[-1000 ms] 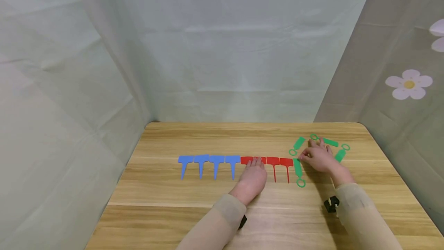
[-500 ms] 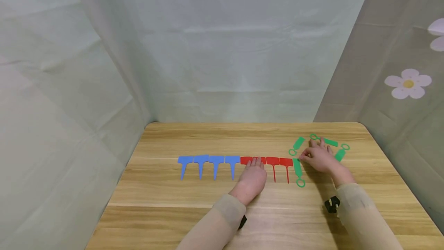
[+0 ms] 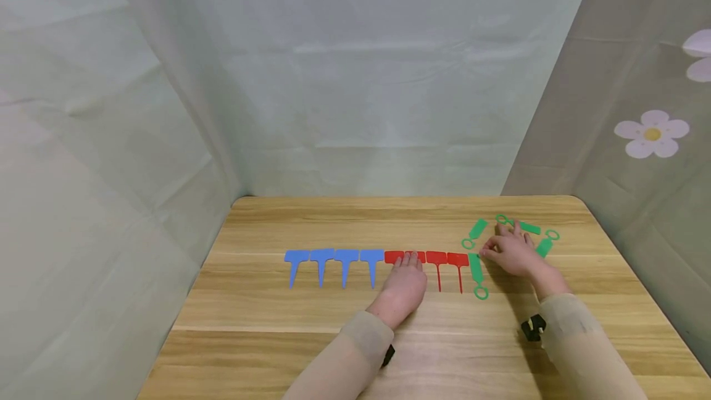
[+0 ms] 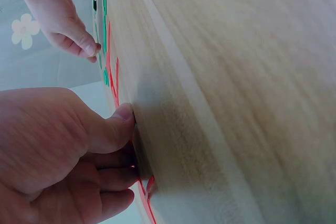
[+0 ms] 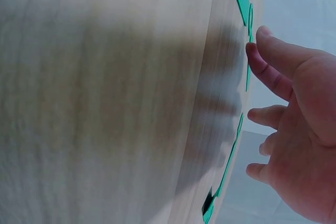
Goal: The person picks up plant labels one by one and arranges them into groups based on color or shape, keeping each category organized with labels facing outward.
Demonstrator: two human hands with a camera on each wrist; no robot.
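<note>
Blue tags [image 3: 333,262] and red tags [image 3: 439,264] are lined up mid-table. My left hand [image 3: 405,283] rests flat on reds; my right hand [image 3: 511,250], fingers relaxed, touches green tags [image 3: 476,267], three still scattered near the right edge.

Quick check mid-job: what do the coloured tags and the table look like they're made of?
The blue tags, red tags and green tags look like thin moulded plastic: flat, uniform saturated colour, crisp edges, matte sheen. The table looks like wood or wood-grain laminate, judging by its grain and plank seams; which one is unclear.
</note>
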